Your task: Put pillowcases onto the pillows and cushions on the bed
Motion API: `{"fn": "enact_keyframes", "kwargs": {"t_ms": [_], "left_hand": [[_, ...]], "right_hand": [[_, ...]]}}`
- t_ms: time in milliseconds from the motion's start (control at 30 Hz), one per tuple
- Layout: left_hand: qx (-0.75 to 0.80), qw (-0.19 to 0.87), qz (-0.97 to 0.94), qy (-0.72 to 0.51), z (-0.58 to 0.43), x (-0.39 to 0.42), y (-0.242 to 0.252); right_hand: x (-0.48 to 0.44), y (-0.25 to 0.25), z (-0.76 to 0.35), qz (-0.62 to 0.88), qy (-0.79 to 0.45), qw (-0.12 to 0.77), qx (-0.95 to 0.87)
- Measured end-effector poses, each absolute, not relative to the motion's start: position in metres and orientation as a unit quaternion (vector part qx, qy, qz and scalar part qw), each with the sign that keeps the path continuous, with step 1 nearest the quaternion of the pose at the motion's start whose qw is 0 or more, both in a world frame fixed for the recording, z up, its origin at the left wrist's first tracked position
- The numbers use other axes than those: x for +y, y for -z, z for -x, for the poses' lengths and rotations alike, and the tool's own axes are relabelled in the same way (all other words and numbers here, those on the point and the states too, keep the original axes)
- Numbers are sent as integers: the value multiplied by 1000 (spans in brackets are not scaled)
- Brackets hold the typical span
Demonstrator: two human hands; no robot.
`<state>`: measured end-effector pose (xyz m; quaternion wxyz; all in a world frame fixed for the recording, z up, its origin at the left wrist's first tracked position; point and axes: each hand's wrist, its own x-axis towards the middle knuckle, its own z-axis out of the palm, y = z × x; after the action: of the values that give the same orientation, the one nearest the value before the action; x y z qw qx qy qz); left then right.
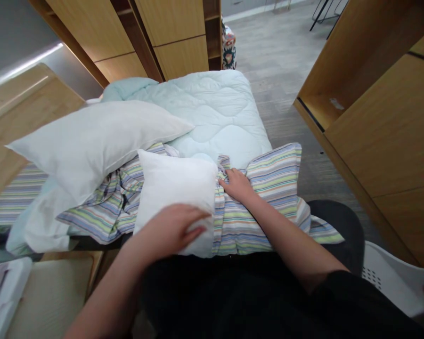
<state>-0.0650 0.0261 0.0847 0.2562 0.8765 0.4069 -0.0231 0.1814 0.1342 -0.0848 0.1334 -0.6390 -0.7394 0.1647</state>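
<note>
A small white cushion (176, 183) lies flat in front of me, its right edge against a striped pillowcase (272, 179) that is spread out to the right. My left hand (178, 226) is over the lower part of the cushion, fingers pointing right and apart, holding nothing. Near the cushion's upper right corner, my right hand (237, 184) rests on the gathered opening of the pillowcase, its fingers on the bunched cloth; whether they pinch it is not clear. Another striped cloth (109, 207) lies crumpled at the cushion's left.
A large white pillow (102, 136) lies at the left over striped cloth. Behind is a pale green quilt (212, 108). Wooden cabinets (180, 42) stand at the back, another (392, 132) at the right. A white chair (392, 278) and a dark seat (342, 226) are at the lower right.
</note>
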Motion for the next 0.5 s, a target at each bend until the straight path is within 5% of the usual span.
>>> {"fn": "enact_keyframes", "kwargs": {"t_ms": [133,300,500], "left_hand": [[488,48,-871,-36,67,140,-64],[493,153,-847,130,21,163,12],[438,235,-866,57,-3,98,33]], "right_hand": [[125,69,-198,616,-217,129,-747],[130,48,-222,594,-307,94,-737],[138,31,-216,579,-230,30,-782]]}}
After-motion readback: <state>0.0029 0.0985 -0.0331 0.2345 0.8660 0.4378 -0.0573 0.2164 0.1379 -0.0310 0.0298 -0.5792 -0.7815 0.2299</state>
